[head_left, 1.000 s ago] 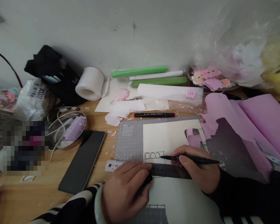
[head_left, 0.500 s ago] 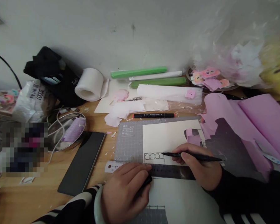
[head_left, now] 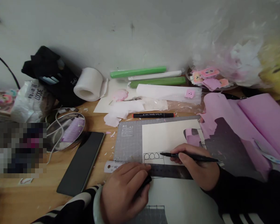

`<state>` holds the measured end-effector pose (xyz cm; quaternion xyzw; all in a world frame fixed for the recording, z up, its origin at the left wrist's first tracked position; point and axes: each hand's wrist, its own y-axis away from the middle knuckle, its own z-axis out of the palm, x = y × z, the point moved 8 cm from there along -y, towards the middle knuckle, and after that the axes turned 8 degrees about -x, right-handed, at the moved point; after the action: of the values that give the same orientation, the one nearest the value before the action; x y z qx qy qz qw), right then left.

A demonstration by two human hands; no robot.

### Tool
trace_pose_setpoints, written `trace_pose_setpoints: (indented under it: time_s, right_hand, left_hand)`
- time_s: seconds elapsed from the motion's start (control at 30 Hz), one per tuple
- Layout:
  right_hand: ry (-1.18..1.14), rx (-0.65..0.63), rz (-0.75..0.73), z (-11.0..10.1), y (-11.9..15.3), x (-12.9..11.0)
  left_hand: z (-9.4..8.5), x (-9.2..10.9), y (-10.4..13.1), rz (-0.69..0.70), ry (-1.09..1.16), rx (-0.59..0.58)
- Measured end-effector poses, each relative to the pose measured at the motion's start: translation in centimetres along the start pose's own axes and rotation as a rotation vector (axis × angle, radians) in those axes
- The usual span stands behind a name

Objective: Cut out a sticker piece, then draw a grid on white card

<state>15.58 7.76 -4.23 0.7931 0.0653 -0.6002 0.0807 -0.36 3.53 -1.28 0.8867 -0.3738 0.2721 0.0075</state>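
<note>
My right hand (head_left: 198, 165) is closed on a slim black pen (head_left: 191, 156), its tip touching the cream paper (head_left: 162, 137) beside a row of drawn circles in a box. My left hand (head_left: 127, 189) is curled around a small black object (head_left: 144, 184), perhaps a pen cap, mostly hidden by the fingers. Its fingertips rest on a metal ruler (head_left: 172, 171) lying across the paper below the circles. A grey cutting mat (head_left: 128, 146) lies beneath. Pink paper pieces (head_left: 193, 137) show in a cutout at the sheet's upper right.
A phone (head_left: 81, 163) and a metal dish (head_left: 81, 124) are on the left. Behind the mat lie a black marker (head_left: 153, 115), a white roll (head_left: 88, 84) and green rolls (head_left: 138, 72). Pink paper (head_left: 266, 124) and scissors (head_left: 270, 156) are on the right.
My right hand and the pen have shifted slightly left, and the pen tip is a little closer to the last circle. My left hand is nearly still; the view has shifted slightly.
</note>
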Motion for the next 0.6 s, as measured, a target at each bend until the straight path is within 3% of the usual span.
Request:
trace_pose_setpoints:
  time_s: [0.3, 0.6]
  right_hand:
    - [-0.004, -0.059, 0.012, 0.40, 0.00, 0.33]
    - [0.061, -0.024, 0.006, 0.03, -0.02, -0.28]
  left_hand:
    - [0.17, -0.27, 0.26, -0.011, 0.013, 0.006]
    - [-0.54, 0.30, -0.37, 0.021, -0.028, 0.000]
